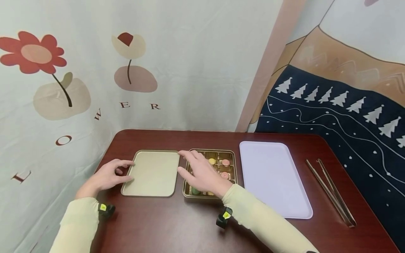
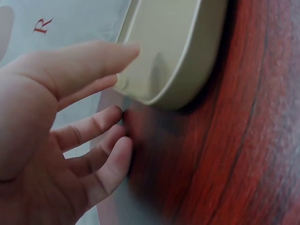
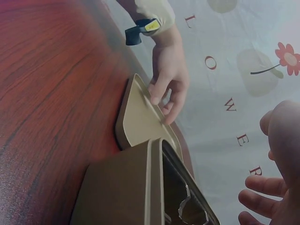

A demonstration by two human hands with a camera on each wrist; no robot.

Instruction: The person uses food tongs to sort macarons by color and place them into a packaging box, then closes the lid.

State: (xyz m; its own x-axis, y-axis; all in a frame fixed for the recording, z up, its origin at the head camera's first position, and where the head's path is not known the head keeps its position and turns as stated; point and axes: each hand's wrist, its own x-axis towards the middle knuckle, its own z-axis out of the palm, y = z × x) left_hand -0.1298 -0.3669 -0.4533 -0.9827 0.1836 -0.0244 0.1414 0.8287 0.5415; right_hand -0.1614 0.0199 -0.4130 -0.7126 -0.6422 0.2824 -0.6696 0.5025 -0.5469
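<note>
A shallow cream tin lid (image 1: pixel 152 174) lies on the table with its rim up. My left hand (image 1: pixel 109 175) is at the lid's left edge, its thumb and fingers spread apart. In the left wrist view, the thumb (image 2: pixel 93 61) reaches over the rim near a corner. Right of the lid stands an uncovered gold tin (image 1: pixel 235 165) with a divided insert. Pink macarons (image 1: pixel 225 162), a yellow one (image 1: pixel 212 161) and a green one (image 1: pixel 195 191) sit in its compartments. My right hand (image 1: pixel 204 172) hovers over the tin, fingers extended toward the lid, holding nothing and hiding several compartments.
A pale lavender tray (image 1: pixel 273 179) lies right of the tin. Metal tongs (image 1: pixel 332 193) rest farther right, near the edge of the dark red wooden table (image 1: pixel 148 225). Printed fabric (image 1: pixel 196 63) hangs behind the table.
</note>
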